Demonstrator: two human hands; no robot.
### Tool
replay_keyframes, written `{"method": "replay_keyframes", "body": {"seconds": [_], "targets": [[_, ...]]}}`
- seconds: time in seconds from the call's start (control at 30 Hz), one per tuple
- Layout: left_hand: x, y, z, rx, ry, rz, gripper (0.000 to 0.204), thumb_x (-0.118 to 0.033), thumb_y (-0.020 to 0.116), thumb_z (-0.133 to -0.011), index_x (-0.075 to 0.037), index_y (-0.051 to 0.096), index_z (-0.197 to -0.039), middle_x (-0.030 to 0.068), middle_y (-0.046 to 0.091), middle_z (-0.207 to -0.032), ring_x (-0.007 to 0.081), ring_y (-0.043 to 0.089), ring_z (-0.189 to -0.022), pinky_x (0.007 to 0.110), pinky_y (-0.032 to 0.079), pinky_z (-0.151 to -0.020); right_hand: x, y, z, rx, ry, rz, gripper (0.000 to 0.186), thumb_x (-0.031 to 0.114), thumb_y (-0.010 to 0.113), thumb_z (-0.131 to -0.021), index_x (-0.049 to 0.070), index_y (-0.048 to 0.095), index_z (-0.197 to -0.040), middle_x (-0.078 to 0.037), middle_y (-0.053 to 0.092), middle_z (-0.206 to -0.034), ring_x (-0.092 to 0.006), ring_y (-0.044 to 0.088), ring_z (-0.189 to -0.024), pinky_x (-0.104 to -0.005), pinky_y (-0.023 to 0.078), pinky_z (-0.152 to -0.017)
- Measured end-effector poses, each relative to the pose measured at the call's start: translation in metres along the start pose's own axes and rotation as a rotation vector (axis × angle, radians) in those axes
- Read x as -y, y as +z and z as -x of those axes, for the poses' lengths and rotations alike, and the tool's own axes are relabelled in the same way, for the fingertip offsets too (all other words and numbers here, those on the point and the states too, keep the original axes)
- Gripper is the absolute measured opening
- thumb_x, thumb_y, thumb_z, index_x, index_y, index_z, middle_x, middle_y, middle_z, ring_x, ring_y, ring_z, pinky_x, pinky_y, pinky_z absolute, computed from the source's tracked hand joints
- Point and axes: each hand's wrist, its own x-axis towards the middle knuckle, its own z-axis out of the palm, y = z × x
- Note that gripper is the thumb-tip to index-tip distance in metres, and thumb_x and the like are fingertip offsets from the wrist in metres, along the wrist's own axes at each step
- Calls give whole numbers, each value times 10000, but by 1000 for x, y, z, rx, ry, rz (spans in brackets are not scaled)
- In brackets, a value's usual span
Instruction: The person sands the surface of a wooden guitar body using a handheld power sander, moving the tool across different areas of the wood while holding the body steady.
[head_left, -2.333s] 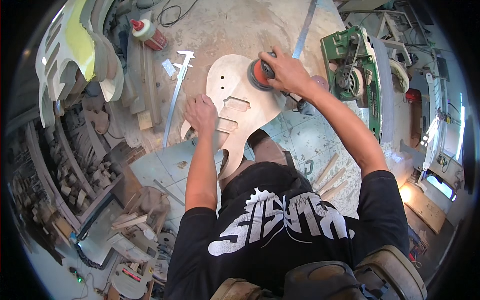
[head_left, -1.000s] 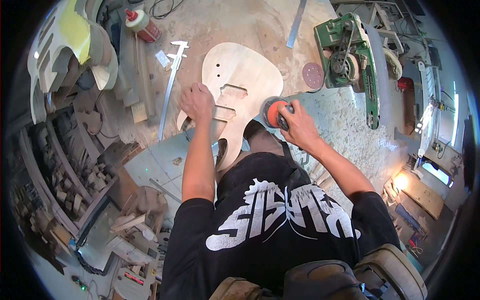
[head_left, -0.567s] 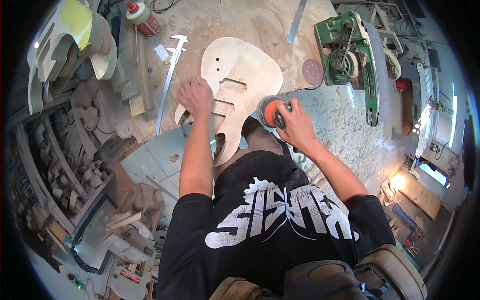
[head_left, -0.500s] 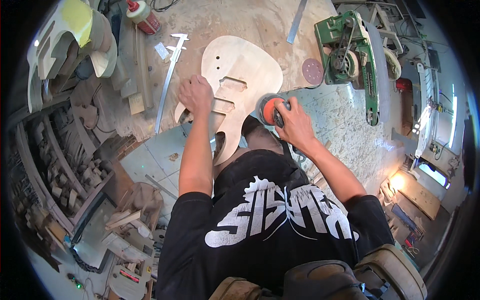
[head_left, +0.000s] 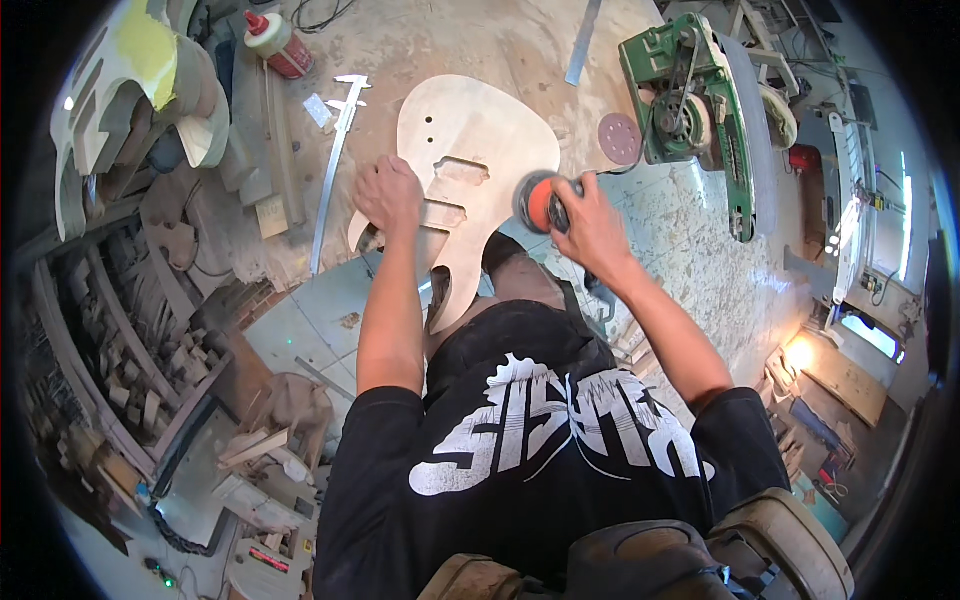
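A pale, unpainted wooden guitar body (head_left: pixel 500 135) lies partly on the workbench and juts over its front edge towards me. Two pickup cavities and a pair of small holes are cut into its face. My left hand (head_left: pixel 390 195) is closed on the body's left side, fingers curled, with the fingertips hidden. In my right hand (head_left: pixel 592 230) is an orange and black handheld sander (head_left: pixel 538 203). Its round pad is tilted up against the right edge of the body, near the waist.
On the bench (head_left: pixel 400 45) lie a caliper (head_left: pixel 338 150), a glue bottle (head_left: pixel 278 45), a steel ruler (head_left: pixel 583 40) and a sanding disc (head_left: pixel 619 138). A green belt sander (head_left: pixel 690 110) stands at the right. More shaped wooden bodies (head_left: pixel 150 90) are stacked at the left.
The sander in my right hand has moved slightly up along the body's right edge. My left hand keeps its place on the body. The whole view has shifted a little.
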Motion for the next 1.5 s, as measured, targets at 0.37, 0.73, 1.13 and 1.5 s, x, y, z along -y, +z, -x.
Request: {"method": "replay_keyframes", "body": {"seconds": [0.37,0.73,1.13,1.5], "targets": [[4,2,-1,-29,11,1,360,-358,497,-1064,-103,752,-1077,155,707,-1133,371,655,-1103,559,493,-935,-21,-5,-6,41,-33,16,717,147,861,-779,177,522,-1410,-227,522,-1237,-485,662,-1063,-566,587,-832],[9,9,-2,-70,13,-13,356,-351,505,-1063,-100,756,-1053,164,712,-1136,371,648,-1111,563,490,-923,-5,-23,-51,-23,-107,-14,668,161,839,-796,163,533,-1389,-227,540,-1201,-494,667,-1047,-568,581,-827],[3,1,-1,14,-24,6,405,-371,456,-1077,-105,759,-1124,160,713,-1200,382,659,-1144,562,485,-984,-39,-14,-20,36,-20,1,698,174,869,-767,174,544,-1384,-225,515,-1228,-492,653,-1084,-564,572,-858],[5,5,-2,-47,5,-2,355,-352,491,-1063,-109,750,-1050,144,699,-1111,361,656,-1103,549,484,-959,-17,-26,-92,-35,-148,25,669,193,814,-789,146,538,-1396,-262,548,-1222,-502,679,-1024,-575,578,-850]]}}
